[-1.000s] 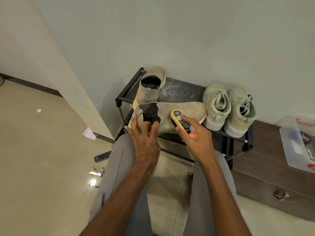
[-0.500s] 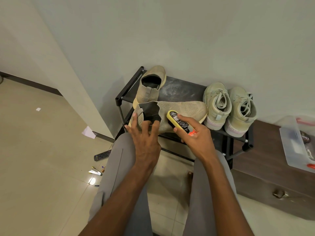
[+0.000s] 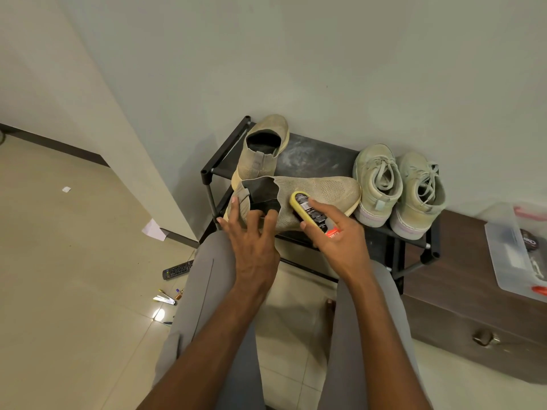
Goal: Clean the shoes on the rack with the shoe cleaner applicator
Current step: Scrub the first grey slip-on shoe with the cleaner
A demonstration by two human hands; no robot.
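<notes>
A tan knit slip-on shoe [image 3: 328,189] lies on its side along the front edge of the black shoe rack [image 3: 313,156]. My left hand [image 3: 251,238] grips its dark heel opening, fingers inside the collar. My right hand [image 3: 337,238] holds the yellow shoe cleaner applicator [image 3: 307,213] and presses its yellow end against the shoe's side near the collar. The matching slip-on [image 3: 260,149] stands at the rack's back left. Two pale lace-up sneakers [image 3: 399,184] sit side by side at the right end.
A dark wooden cabinet [image 3: 461,315] stands right of the rack with a clear plastic box [image 3: 515,250] on top. A remote control [image 3: 177,270], tubes and paper scraps lie on the tiled floor at left. My grey-trousered knees frame the rack.
The applicator slid along the shoe's side toward the heel opening over the last second, my right hand moving with it. My left hand kept its hold on the heel.
</notes>
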